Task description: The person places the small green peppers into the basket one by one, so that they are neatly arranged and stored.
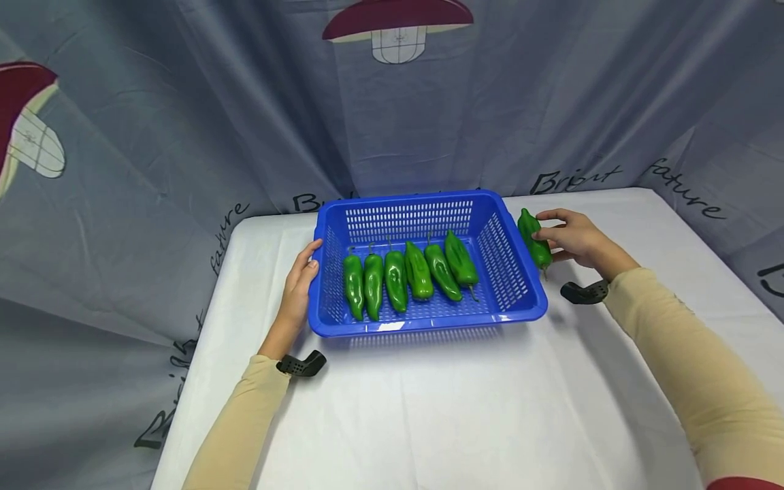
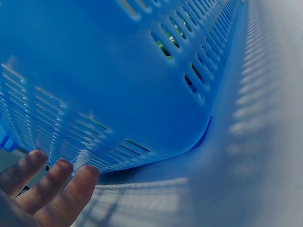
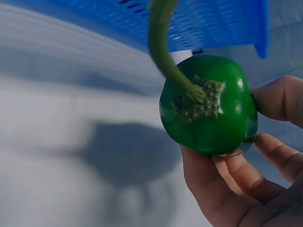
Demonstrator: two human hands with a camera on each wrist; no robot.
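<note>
A blue plastic basket [image 1: 416, 327] sits on the table, with several green peppers [image 1: 395, 280] side by side in it, lengthwise front to back. My left hand [image 1: 300, 282] rests at the basket's left rim. In the left wrist view, three fairly straight fingers [image 2: 78, 191] lie along its slotted outer wall. Just right of the basket, my right hand [image 1: 572, 238] grips one more green pepper [image 1: 534, 239]. Its stem end faces the camera in the right wrist view, with thumb and fingers around its sides. A shadow falls on the cloth below that pepper.
A white cloth [image 1: 416, 408] covers the table. Grey printed curtains [image 1: 520, 116] hang behind and at both sides, close to the table's edges. Each wrist carries a black band device [image 1: 302, 364].
</note>
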